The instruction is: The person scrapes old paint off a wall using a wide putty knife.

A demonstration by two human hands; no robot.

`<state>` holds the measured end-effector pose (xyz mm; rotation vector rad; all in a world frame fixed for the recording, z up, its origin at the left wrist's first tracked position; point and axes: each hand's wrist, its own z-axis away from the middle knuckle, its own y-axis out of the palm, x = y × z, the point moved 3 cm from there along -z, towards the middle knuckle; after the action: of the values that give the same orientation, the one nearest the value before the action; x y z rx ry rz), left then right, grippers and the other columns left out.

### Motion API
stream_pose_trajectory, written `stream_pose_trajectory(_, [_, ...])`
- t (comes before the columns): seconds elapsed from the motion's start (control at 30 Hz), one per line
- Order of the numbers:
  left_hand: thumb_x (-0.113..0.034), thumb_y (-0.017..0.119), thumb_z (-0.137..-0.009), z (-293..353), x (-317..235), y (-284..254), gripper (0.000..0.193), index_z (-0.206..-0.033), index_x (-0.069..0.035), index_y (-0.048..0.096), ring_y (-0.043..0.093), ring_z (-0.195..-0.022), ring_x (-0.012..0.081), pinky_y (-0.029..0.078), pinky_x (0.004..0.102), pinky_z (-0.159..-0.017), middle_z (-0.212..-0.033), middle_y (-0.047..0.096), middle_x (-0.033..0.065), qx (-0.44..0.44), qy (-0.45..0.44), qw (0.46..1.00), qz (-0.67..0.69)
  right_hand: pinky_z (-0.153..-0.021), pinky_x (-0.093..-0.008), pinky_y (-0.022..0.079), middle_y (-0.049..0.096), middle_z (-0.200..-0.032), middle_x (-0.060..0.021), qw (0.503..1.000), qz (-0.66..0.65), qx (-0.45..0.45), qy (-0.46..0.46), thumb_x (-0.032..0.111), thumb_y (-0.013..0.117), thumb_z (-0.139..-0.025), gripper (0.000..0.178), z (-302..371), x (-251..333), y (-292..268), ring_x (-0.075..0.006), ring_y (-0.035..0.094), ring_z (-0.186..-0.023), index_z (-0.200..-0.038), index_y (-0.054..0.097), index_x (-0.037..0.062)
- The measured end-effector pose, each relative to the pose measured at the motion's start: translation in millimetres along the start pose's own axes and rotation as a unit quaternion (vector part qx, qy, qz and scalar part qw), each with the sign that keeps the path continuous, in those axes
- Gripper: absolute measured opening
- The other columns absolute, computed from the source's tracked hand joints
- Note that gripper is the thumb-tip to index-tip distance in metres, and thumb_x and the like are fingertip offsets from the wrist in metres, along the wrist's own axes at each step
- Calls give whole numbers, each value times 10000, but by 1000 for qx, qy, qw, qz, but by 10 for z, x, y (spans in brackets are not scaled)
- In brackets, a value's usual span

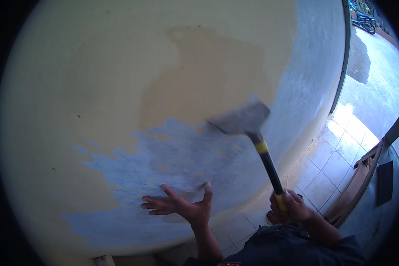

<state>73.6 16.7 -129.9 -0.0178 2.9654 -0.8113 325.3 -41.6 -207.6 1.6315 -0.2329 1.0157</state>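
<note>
A large wall [115,71] fills most of the head view. Its cream paint is gone from a ragged bluish-grey patch [133,186] low down and along the right. My right hand [292,206] is wrapped round the black-and-yellow handle of a scraper [268,164], near its lower end. The scraper's broad metal blade lies at the border between cream paint and bare grey, slightly blurred. Lower left of the blade, my left hand [181,205] is open with fingers spread, at the grey patch; whether the palm presses on it I cannot tell.
Pale debris [292,170] lies along the wall's foot on the tiled floor [323,177]. To the right stands a wooden frame [359,188]. A dark post [344,57] edges the wall, with sunlit paving [383,75] and a parked motorcycle [364,21] beyond.
</note>
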Motion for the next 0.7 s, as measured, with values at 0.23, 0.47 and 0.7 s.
stream_pose_trajectory(0.23, [-693,693,-627,-44,-1,-126,1169,-1506,-189,110,-165,-1371,507,-99,739,-967,-1528,-107,259,10,8,999,-36,-410,-202,321,405,-579,10,998,-14,42,42,525,317,-982,483,103,280,42,-68,405,-454,-825,414,79])
stream_pose_trajectory(0.47, [-690,706,-606,-173,-107,-108,1188,-1509,-228,87,-176,-1357,532,-105,741,-965,-1520,-124,271,23,6,999,-25,-413,-212,339,397,-588,21,996,46,63,38,497,322,-992,443,-22,981,325,-63,394,-455,-840,402,89])
stream_pose_trajectory(0.7, [-703,705,-599,-181,-158,-141,1206,-1510,-225,74,-176,-1358,529,-97,741,-969,-1525,-122,260,33,7,999,-36,-411,-202,338,375,-592,25,993,17,73,87,483,324,-998,427,223,883,207,-62,374,-449,-822,392,100])
